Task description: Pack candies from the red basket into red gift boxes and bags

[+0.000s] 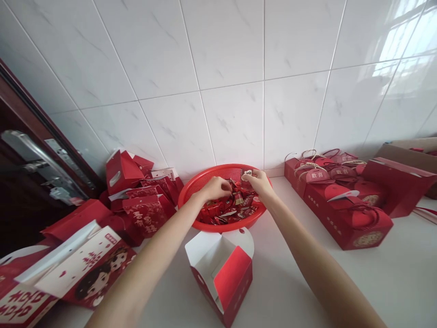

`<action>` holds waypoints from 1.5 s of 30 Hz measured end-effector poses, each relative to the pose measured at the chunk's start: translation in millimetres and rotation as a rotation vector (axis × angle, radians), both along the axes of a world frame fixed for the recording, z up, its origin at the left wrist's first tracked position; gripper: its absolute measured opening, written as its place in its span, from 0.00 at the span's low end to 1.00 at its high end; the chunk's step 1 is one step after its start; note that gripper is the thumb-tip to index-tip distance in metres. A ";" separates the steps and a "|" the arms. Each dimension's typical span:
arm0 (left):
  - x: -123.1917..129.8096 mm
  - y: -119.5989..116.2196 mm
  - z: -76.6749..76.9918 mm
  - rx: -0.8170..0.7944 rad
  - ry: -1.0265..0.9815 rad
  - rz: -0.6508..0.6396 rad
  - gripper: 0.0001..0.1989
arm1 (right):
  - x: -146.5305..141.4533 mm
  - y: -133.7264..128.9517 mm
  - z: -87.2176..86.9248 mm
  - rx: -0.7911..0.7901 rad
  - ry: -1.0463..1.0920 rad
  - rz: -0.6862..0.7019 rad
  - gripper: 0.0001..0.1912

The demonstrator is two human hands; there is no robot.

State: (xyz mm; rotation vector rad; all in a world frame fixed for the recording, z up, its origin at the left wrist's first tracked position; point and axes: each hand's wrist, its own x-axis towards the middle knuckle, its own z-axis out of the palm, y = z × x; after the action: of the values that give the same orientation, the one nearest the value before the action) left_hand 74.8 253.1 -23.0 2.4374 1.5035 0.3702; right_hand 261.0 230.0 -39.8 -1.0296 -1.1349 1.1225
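Observation:
A red plastic basket (pixel 187 193) stands against the wall with many wrapped candies (pixel 246 212) inside, mostly red and some gold. Over its right side, my right hand (pixel 259 184) pinches a small wrapped candy (pixel 247 173) with a white and dark wrapper. My left hand (pixel 215 188) reaches into the middle of the basket, its fingers curled down at the candies; what they hold, if anything, is hidden. In front of the basket, between my forearms, a red gift box (pixel 237 284) stands with its flaps up, white inside.
Several red gift boxes (pixel 327 214) with cord handles stand in rows at the right, beside a red bag (pixel 398 187) and a cardboard box (pixel 399 152). Red and white gift bags (pixel 88 264) crowd the left. A door handle (pixel 25 148) juts in at far left.

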 end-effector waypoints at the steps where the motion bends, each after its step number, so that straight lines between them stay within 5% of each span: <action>1: 4.3 -2.3 -0.7 -0.071 0.080 -0.021 0.04 | 0.2 0.3 -0.6 0.003 -0.001 0.002 0.07; 4: 13.9 -6.1 -3.3 -0.047 0.318 0.011 0.07 | 0.6 1.3 -2.3 0.009 0.009 0.001 0.07; 9: 18.0 -3.6 -7.4 0.063 0.527 0.031 0.29 | 0.2 2.3 -2.8 -0.002 0.046 -0.029 0.08; 15: 22.8 -3.0 -10.9 0.056 0.518 0.066 0.24 | -0.4 -0.6 2.7 -0.027 0.082 -0.088 0.08; 21: 14.7 -1.9 -6.6 0.101 0.360 0.172 0.21 | -1.0 -3.2 7.3 -0.033 0.109 -0.124 0.08; 30: -11.5 14.1 -3.0 0.161 -0.136 0.305 0.19 | -2.2 -4.9 8.9 -0.037 0.117 -0.129 0.07; 45: -12.7 17.3 -10.8 -0.035 -0.488 0.140 0.18 | -2.4 -1.1 7.0 -0.064 0.106 -0.081 0.07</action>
State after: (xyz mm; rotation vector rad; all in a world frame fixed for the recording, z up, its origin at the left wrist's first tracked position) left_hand 62.1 270.5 -33.8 2.0157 1.4396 0.8839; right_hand 258.6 228.8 -32.8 -1.0435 -0.9705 1.1418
